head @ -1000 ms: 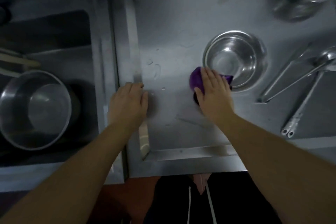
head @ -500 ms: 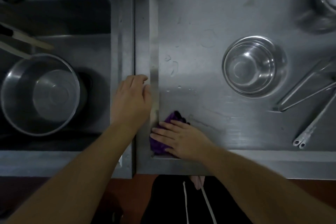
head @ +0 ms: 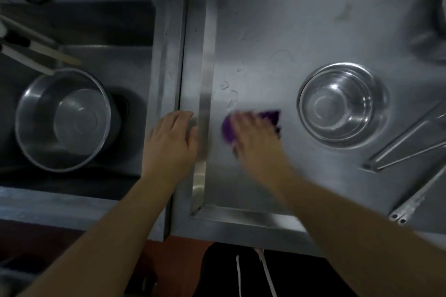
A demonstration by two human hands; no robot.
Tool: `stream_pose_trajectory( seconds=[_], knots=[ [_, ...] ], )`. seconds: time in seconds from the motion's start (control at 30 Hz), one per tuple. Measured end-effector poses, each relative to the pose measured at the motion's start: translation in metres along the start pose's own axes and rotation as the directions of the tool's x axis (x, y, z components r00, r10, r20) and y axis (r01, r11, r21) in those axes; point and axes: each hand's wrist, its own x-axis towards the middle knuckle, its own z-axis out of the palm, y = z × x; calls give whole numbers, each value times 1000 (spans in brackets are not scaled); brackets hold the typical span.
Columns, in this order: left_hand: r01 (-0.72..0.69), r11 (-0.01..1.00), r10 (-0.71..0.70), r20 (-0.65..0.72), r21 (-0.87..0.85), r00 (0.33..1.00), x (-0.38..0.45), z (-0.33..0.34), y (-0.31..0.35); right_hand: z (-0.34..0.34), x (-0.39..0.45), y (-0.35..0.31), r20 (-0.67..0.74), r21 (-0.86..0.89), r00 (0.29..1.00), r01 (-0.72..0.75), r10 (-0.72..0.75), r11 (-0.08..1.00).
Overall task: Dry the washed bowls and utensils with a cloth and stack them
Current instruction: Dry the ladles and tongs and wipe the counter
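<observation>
A purple cloth lies on the steel draining tray, and my right hand presses flat on it with fingers stretched out, blurred by motion. My left hand rests flat on the tray's left rim, holding nothing. A small steel bowl stands upright to the right of the cloth. Steel tongs and long-handled utensils lie at the right edge. A larger steel bowl sits in the sink on the left.
Wooden-handled tools lean over the sink's back left. A steel pot stands at the tray's far right corner, cut off by the frame. Water drops dot the tray near its left rim.
My right hand has swept the purple cloth from the tray's near left corner back up toward the middle, closer to the small bowl. The left hand has stayed on the rim.
</observation>
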Motion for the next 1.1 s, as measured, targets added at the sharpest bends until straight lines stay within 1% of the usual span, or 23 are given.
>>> stream_pose_trajectory(
  seconds=[0.03, 0.07, 0.1, 0.13, 0.17, 0.2, 0.23, 0.27, 0.3, 0.4, 0.47, 0.5, 0.57, 0.63, 0.67, 0.7, 0.77, 0.83, 0.9, 0.97, 1.0, 1.03, 1.1],
  knots=[
    [21, 1000, -21, -5, 3, 1000, 1, 1, 1, 12, -25, -14, 62, 18, 981, 182, -183, 983],
    [38, 999, -38, -11, 4, 999, 2, 3, 2, 22, -48, -26, 125, 35, 922, 365, -366, 930],
    [47, 999, -46, -14, 7, 999, 3, 4, 4, 30, -66, -33, 183, 37, 838, 517, -514, 855],
    [47, 999, -47, -18, 12, 999, 4, 6, 5, 34, -74, -36, 232, 39, 759, 617, -608, 786],
    [48, 999, -47, -25, 15, 999, 5, 7, 6, 36, -71, -34, 256, 54, 701, 677, -665, 734],
    [55, 998, -54, -39, 10, 998, 6, 7, 7, 35, -58, -30, 246, 67, 670, 709, -700, 702],
    [69, 998, -69, -55, -5, 996, 8, 7, 7, 32, -40, -26, 211, 62, 671, 716, -711, 695],
    [86, 996, -88, -72, -25, 994, 9, 7, 8, 27, -16, -21, 171, 39, 701, 697, -692, 716],
    [104, 994, -107, -84, -45, 991, 11, 6, 9, 20, 11, -14, 141, 18, 749, 652, -647, 758],
    [121, 992, -124, -71, -44, 990, 14, 5, 10, -5, 105, 15, 114, -24, 902, 421, -416, 907],
    [109, 994, -109, -43, -10, 993, 15, 7, 11, -19, 160, 31, 45, -8, 975, 220, -220, 975],
    [106, 994, -106, -32, 0, 994, 16, 8, 11, -25, 184, 37, 24, 7, 992, 124, -124, 992],
    [109, 994, -109, -17, 3, 994, 17, 9, 9, -30, 211, 35, -1, 50, 999, -45, 45, 998],
    [113, 994, -113, -13, 4, 993, 21, 7, 4, -28, 208, 13, -21, 125, 990, -136, 139, 983],
    [115, 993, -115, -15, 3, 993, 24, 5, 2, -24, 194, -1, -28, 165, 990, -129, 135, 978],
    [119, 993, -119, -20, -1, 993, 28, 2, -1, -19, 173, -14, -37, 199, 995, -79, 88, 977],
    [127, 992, -128, -37, -14, 991, 35, -2, -5, -2, 121, -31, -32, 216, 993, 120, -115, 969],
    [125, 992, -126, -48, -26, 991, 43, -5, -7, 12, 76, -32, 80, 158, 936, 329, -344, 931],
    [113, 993, -114, -51, -23, 992, 50, -5, -6, 21, 54, -23, 165, 115, 867, 456, -470, 883],
    [105, 994, -106, -52, -14, 993, 56, -3, -6, 22, 63, -12, 168, 81, 833, 521, -527, 850],
    [100, 995, -101, -49, -12, 994, 59, -1, -6, 20, 75, -8, 155, 74, 831, 530, -534, 845],
    [93, 996, -93, -44, -11, 995, 63, 0, -6, 17, 92, -3, 134, 73, 841, 519, -525, 851],
    [73, 997, -73, -28, 3, 997, 68, 4, -5, 3, 134, 9, 92, 66, 888, 445, -450, 893]
  ],
)
